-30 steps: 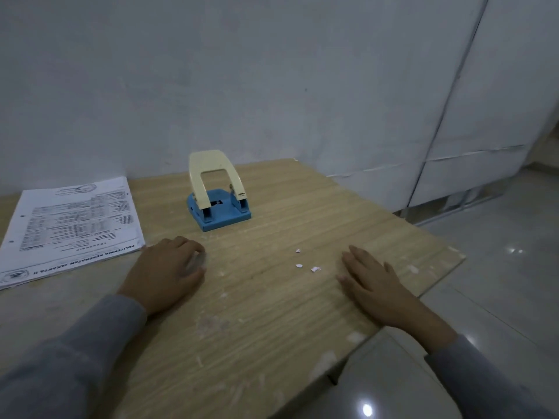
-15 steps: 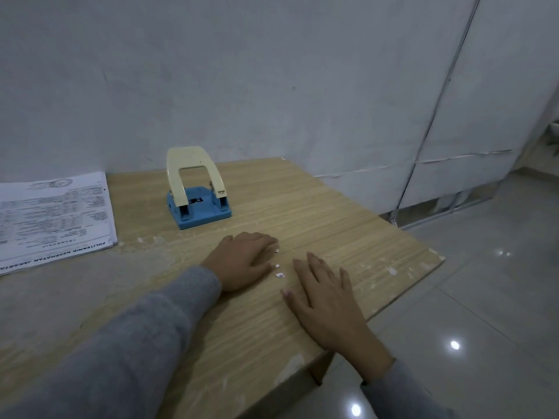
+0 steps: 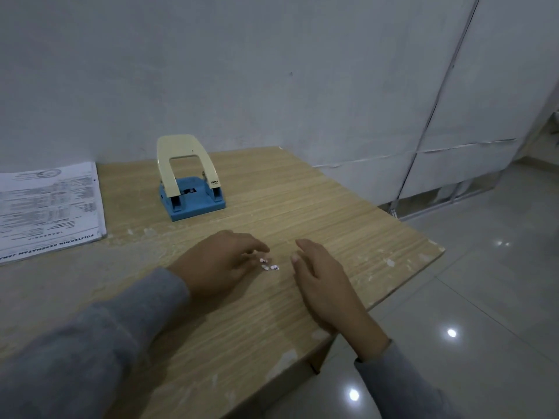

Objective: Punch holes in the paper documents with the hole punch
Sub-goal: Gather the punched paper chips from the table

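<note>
A wooden table (image 3: 348, 213) stands by a grey wall (image 3: 272, 71). The hole punch (image 3: 190, 179) sits at the far side of the table, blue at the bottom with a cream handle standing up. The stack of papers (image 3: 45, 207) lies flat at the far left, well apart from the hole punch. Near the middle, a few tiny paper bits (image 3: 269, 264) lie between two hands. The left hand (image 3: 220, 264) rests on the table with fingers bent loosely, holding nothing. The right hand (image 3: 323, 276) stands on its edge, fingers straight, holding nothing. Both arms wear grey sleeves (image 3: 99, 346).
</note>
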